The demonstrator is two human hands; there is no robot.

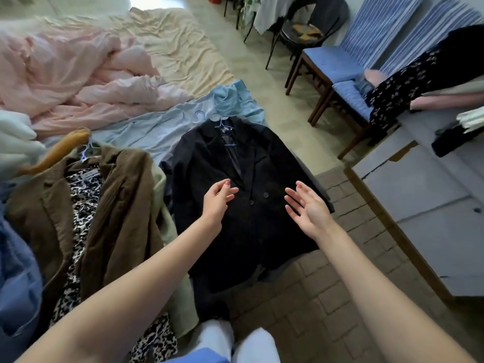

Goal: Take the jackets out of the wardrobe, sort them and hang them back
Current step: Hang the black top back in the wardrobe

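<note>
Head view: my two hands, left (218, 200) and right (307, 206), hover open and empty above one black blazer (235, 195); one brown corduroy jacket (123, 205) lies left of them.

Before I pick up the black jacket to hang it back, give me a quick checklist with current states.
1. Left hand free: ok, open, holds nothing.
2. Right hand free: ok, open.
3. Black jacket laid flat, front up: ok.
4. Hanger inside its collar: ok, hook shows.
5. Jacket buttoned: cannot tell.
6. Brown jacket apart from it: ok, lies beside.
</note>
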